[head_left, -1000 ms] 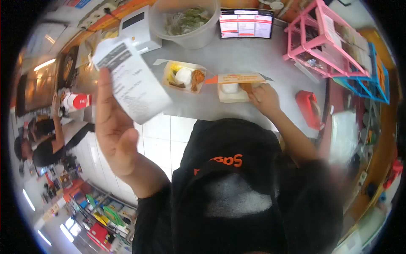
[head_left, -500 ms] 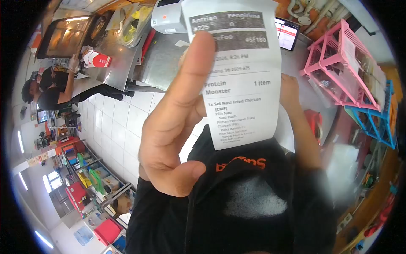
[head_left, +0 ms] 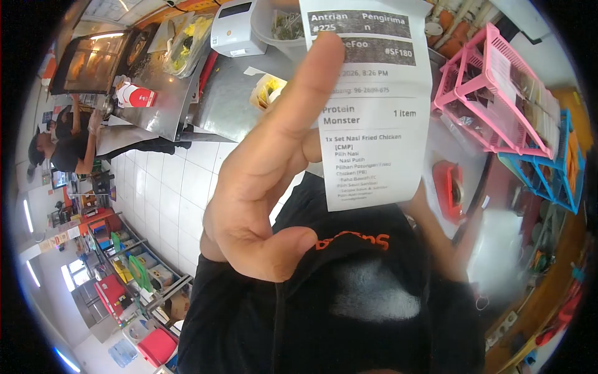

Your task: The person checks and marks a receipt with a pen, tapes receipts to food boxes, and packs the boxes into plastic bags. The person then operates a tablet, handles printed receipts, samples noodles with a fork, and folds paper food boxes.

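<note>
A printed receipt [head_left: 374, 118] hangs close to the camera, held between the fingers of my left hand [head_left: 268, 168]; its forefinger lies over the paper and its thumb is apart below. The lines "#225" and "1x Set Nasi Fried Chicken" can be read. Behind the receipt, my right forearm reaches up toward the counter, and my right hand is hidden by the paper. A food box [head_left: 268, 90] with yellow food shows partly beside my left forefinger.
On the counter stand a white printer [head_left: 233, 28], a clear tub [head_left: 280, 31] of greens and a red tape dispenser [head_left: 450, 190]. Pink [head_left: 492, 93] and blue baskets [head_left: 548, 168] are at the right. A co-worker [head_left: 71, 137] stands at the far left near a red-and-white box [head_left: 135, 95].
My left hand has brought the receipt from the left to the middle, nearer the camera. The view has turned, and my right hand, earlier at a food box, is now out of sight.
</note>
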{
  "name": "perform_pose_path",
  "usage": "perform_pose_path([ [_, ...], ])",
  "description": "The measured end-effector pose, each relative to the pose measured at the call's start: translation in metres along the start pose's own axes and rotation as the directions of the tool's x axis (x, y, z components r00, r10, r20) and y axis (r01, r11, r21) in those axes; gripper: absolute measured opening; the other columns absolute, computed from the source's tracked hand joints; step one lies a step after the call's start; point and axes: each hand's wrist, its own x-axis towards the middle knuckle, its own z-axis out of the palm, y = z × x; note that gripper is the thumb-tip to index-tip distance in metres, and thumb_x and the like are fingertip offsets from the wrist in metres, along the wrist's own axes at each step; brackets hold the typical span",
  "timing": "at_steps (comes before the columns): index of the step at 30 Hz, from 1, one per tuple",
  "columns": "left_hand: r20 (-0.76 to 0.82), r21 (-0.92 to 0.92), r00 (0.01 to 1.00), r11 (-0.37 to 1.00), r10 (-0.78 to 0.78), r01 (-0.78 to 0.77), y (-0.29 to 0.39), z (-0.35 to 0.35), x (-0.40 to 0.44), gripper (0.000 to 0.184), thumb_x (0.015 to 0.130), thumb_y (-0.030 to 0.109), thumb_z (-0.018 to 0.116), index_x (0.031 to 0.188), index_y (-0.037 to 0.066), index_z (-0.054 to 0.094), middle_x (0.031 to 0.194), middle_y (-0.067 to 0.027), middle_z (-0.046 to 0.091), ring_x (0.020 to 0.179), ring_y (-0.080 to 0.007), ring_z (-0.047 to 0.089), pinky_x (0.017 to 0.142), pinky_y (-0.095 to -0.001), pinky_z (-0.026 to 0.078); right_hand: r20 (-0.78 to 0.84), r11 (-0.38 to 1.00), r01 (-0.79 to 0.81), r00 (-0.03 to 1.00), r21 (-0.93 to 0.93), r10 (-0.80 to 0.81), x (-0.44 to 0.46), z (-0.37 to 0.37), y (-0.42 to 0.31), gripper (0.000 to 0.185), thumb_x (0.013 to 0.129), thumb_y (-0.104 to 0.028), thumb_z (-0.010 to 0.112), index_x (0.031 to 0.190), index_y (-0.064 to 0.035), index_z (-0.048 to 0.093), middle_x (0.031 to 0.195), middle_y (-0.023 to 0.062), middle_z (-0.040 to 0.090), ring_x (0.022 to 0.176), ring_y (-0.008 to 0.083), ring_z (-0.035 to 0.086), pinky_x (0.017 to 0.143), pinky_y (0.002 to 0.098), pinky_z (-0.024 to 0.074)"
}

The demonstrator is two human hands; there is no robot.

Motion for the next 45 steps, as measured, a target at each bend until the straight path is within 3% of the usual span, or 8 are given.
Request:
perform_pose_path([
  [4, 0.04, -0.026, 0.999, 1.0, 0.016, -0.015, -0.007, -0.012, 0.01, 0.092, 0.069, 0.008, 0.049, 0.142, -0.015, -0.002, 0.154, -0.0257, 0.002, 0.14, -0.0331, 0.021, 0.109, -0.0376, 0.026, 0.366, 0.943, -0.326, 0.887, 0.064, 0.282, -0.044, -0.003, 0.015, 0.047, 0.09, -0.025, 0.058, 0.132, -0.0044, 0.048, 0.123, 0.0146, 0.057, 0.115, 0.0278, 0.052, 0.1, 0.0393, 0.0392],
  [9, 0.244, -0.04, 0.924, 0.955, 0.295, -0.294, -0.002, -0.07, 0.014, 0.096, 0.068, 0.012, 0.052, 0.143, -0.014, -0.002, 0.152, -0.0269, 0.007, 0.138, -0.0335, 0.028, 0.108, -0.0387, 0.028, 0.722, 0.781, -0.577, 0.431, -0.24, 0.541, -0.014, -0.054, -0.042, 0.052, 0.095, -0.036, 0.05, 0.135, -0.0034, 0.045, 0.118, 0.0117, 0.062, 0.105, 0.0211, 0.058, 0.093, 0.0338, 0.0447],
  [13, 0.042, -0.091, 0.995, 0.992, 0.086, -0.082, 0.026, -0.101, 0.0, 0.093, 0.066, 0.006, 0.047, 0.143, -0.015, -0.002, 0.154, -0.0233, 0.005, 0.135, -0.0297, 0.034, 0.106, -0.0354, 0.031, 0.777, 0.914, -0.397, 0.548, -0.084, 0.31, 0.049, -0.047, -0.11, 0.052, 0.09, -0.025, 0.061, 0.135, -0.0034, 0.045, 0.111, 0.0094, 0.065, 0.098, 0.0166, 0.061, 0.087, 0.0301, 0.0475],
  [18, 0.11, -0.021, 0.963, 0.969, 0.248, -0.247, 0.04, -0.167, -0.026, 0.095, 0.064, 0.006, 0.047, 0.143, -0.014, -0.002, 0.154, -0.0226, 0.005, 0.135, -0.0287, 0.033, 0.103, -0.0353, 0.035, 0.422, 0.932, -0.231, 0.902, 0.278, 0.097, 0.164, 0.017, -0.179, 0.04, 0.085, -0.01, 0.066, 0.123, -0.0045, 0.054, 0.107, 0.0064, 0.064, 0.1, 0.0157, 0.059, 0.084, 0.0294, 0.0467],
  [25, 0.084, 0.08, 0.93, 0.928, 0.359, -0.365, 0.064, -0.257, -0.061, 0.095, 0.065, 0.009, 0.049, 0.143, -0.015, 0.0, 0.154, -0.0236, 0.004, 0.138, -0.0299, 0.027, 0.102, -0.0348, 0.035, 0.182, 0.972, 0.217, 0.956, 0.093, -0.231, 0.39, 0.122, -0.192, 0.02, 0.089, -0.008, 0.058, 0.107, -0.0001, 0.062, 0.098, 0.0052, 0.065, 0.09, 0.015, 0.059, 0.082, 0.0275, 0.0462],
  [27, -0.013, 0.119, 0.931, 0.925, 0.364, -0.36, 0.068, -0.269, -0.078, 0.102, 0.065, 0.016, 0.058, 0.144, -0.013, 0.001, 0.152, -0.0267, 0.011, 0.138, -0.0323, 0.028, 0.106, -0.0363, 0.031, 0.347, 0.904, 0.216, 0.934, -0.37, -0.081, 0.428, 0.144, -0.17, 0.027, 0.086, -0.011, 0.059, 0.11, 0.0001, 0.061, 0.1, 0.0066, 0.065, 0.09, 0.0161, 0.06, 0.083, 0.0287, 0.0464],
  [38, -0.197, 0.007, 0.927, 0.946, 0.318, -0.324, 0.08, -0.33, -0.11, 0.096, 0.062, 0.008, 0.05, 0.144, -0.013, 0.004, 0.153, -0.0246, 0.007, 0.14, -0.0325, 0.024, 0.103, -0.0351, 0.035, 0.552, 0.713, 0.223, 0.789, -0.665, 0.269, 0.446, 0.156, -0.074, 0.025, 0.081, -0.014, 0.06, 0.103, -0.0023, 0.065, 0.094, 0.013, 0.067, 0.086, 0.0198, 0.063, 0.079, 0.0328, 0.048],
  [45, 0.016, 0.222, 0.885, 0.861, 0.466, -0.458, 0.069, -0.359, -0.109, 0.094, 0.064, 0.01, 0.048, 0.144, -0.013, 0.004, 0.153, -0.026, 0.008, 0.138, -0.0329, 0.028, 0.101, -0.0359, 0.039, 0.566, 0.69, 0.213, 0.753, -0.692, 0.336, 0.442, 0.143, -0.053, 0.025, 0.077, -0.016, 0.061, 0.098, -0.0041, 0.069, 0.089, 0.0174, 0.068, 0.083, 0.0224, 0.064, 0.077, 0.0357, 0.0491],
])
